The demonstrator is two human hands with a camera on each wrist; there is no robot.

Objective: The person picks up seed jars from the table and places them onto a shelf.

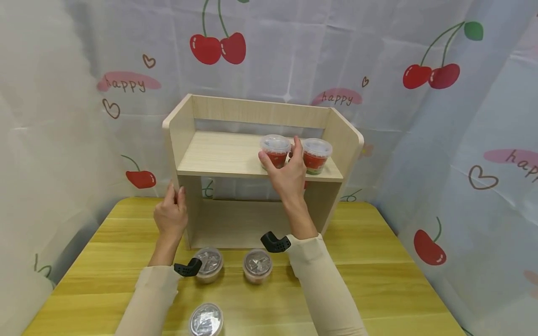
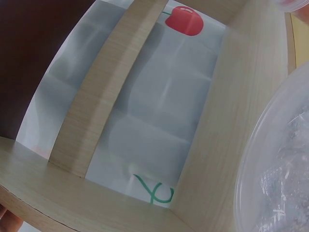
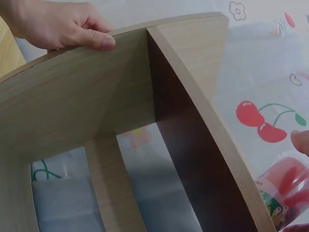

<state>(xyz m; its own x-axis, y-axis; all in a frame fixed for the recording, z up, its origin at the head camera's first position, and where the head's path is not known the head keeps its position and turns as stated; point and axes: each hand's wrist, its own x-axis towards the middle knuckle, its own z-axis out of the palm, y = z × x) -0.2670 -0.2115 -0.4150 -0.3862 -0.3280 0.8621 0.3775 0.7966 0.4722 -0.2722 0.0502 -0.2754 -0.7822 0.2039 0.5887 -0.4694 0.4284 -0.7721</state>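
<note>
My left hand (image 1: 171,212) grips the front edge of the left side panel of a light wooden two-tier shelf (image 1: 222,151). In the right wrist view the thumb of that left hand (image 3: 79,29) lies over the panel's edge, the other fingers mostly hidden behind it. Up on the top board, my right hand (image 1: 290,179) holds a clear-lidded plastic cup (image 1: 275,144) with red contents between thumb and fingers. The printed label of this cup (image 3: 285,188) shows in the right wrist view. Just to its right stands a similar red cup (image 1: 316,154), close to the right side panel.
On the yellow wood-grain table (image 1: 365,261), a lidded tub (image 1: 208,266) and another tub (image 1: 257,267) stand before the shelf. A third tub (image 1: 206,321) sits nearer. Something pale is partly hidden behind my right sleeve (image 1: 328,284). A cherry-print curtain (image 1: 269,56) hangs behind.
</note>
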